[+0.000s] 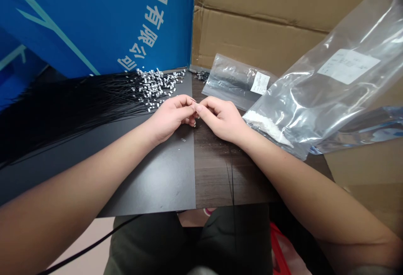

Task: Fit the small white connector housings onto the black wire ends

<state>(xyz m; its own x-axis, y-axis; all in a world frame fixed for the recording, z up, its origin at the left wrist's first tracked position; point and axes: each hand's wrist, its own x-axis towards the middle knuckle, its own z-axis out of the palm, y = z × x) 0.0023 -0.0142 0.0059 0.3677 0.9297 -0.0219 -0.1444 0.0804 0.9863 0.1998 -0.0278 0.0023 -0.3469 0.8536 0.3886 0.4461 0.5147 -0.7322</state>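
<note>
My left hand (174, 113) and my right hand (222, 117) meet over the middle of the table, thumbs and fingertips pinched together. A short dark, thin end shows at the touching fingertips. Thin black wires (232, 174) run from under my right hand down over the table's front edge; the fingers hide how they are gripped. Whatever my left fingers pinch is too small to make out. Just beyond my left hand lies a bundle of black wires (78, 98) with small white end pieces (154, 84).
On the right, a large clear bag (302, 94) holds small white pieces (267, 127). Behind my hands lies a smaller labelled clear bag (233, 77). A blue panel (103, 19) and a cardboard wall (258, 23) stand at the back. A dark sheet (163, 174) covers the table's left part.
</note>
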